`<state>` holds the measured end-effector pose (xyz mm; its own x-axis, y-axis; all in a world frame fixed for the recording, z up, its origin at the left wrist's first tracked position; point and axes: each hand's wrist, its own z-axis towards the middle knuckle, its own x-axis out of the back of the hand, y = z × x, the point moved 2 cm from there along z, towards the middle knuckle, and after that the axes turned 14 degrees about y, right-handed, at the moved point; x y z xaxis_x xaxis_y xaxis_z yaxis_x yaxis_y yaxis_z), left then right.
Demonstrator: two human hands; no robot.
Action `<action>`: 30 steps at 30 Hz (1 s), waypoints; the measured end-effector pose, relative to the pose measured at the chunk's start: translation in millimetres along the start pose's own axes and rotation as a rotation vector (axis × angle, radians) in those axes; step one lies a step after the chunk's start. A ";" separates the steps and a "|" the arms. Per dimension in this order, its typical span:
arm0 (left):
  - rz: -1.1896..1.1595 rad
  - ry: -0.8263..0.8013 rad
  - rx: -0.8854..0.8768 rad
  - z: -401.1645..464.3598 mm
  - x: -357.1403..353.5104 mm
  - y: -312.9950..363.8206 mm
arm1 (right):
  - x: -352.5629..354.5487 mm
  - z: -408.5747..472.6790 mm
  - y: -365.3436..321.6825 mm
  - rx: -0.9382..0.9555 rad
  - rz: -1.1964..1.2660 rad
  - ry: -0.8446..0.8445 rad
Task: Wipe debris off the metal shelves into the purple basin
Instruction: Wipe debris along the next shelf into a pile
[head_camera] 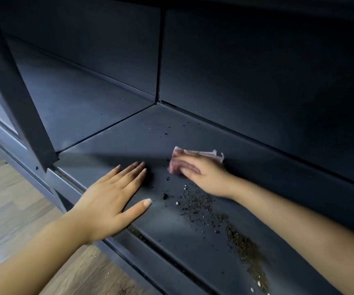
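- Dim scene; the shelf [112, 133] recess lies in deep shadow.
- Light from the front left brightens the floor [8, 201].
- Wide-angle bending and soft blur at the edges.

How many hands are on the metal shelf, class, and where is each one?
2. The left hand lies flat near the shelf's front edge. The right hand presses a pink cloth further back, beside the scattered debris.
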<state>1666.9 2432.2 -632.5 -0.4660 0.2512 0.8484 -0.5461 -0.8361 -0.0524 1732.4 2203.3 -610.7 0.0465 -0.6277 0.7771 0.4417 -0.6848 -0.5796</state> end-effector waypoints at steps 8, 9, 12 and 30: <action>0.050 0.000 0.046 3.1 0.3 -31.3 | 45.3 36.5 62.5 -0.181 -0.021 0.422; 0.055 0.000 0.050 2.7 -1.4 -30.9 | 47.8 42.6 78.5 -0.261 -0.089 0.429; 0.061 0.003 0.054 3.7 -3.3 -33.0 | 39.8 57.6 96.3 -0.312 -0.251 0.382; 0.070 0.005 0.044 3.1 -6.5 -36.7 | 18.8 38.1 24.0 0.053 -0.130 0.322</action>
<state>1692.2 2459.8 -634.5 -0.5058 0.1935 0.8407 -0.4804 -0.8726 -0.0882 1778.0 2189.2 -600.7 -0.2947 -0.6272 0.7210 0.4718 -0.7516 -0.4610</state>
